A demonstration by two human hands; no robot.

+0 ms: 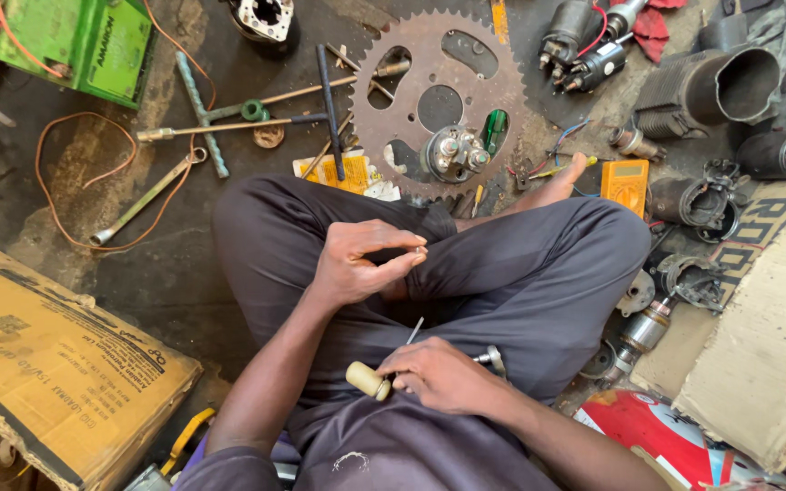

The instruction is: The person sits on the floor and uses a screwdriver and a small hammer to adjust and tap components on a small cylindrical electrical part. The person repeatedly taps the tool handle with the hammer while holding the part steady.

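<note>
I sit cross-legged on the floor in dark trousers. My left hand (361,262) is raised over my lap, its fingertips pinched on a tiny metal part (420,250). My right hand (443,375) rests lower, near my belly, closed around a tool with a cream handle (367,380) and a thin metal shaft (415,330) that points up toward the left hand. A metal piece (493,360) sticks out on the right side of that hand.
A large rusty sprocket (438,95) with a small motor part (455,153) on it lies ahead of my knees. T-handle wrenches (229,118), a spanner (147,198), orange wire, a green battery (79,41), a yellow multimeter (625,182), starter motors (730,86) and flattened cardboard (47,355) surround me.
</note>
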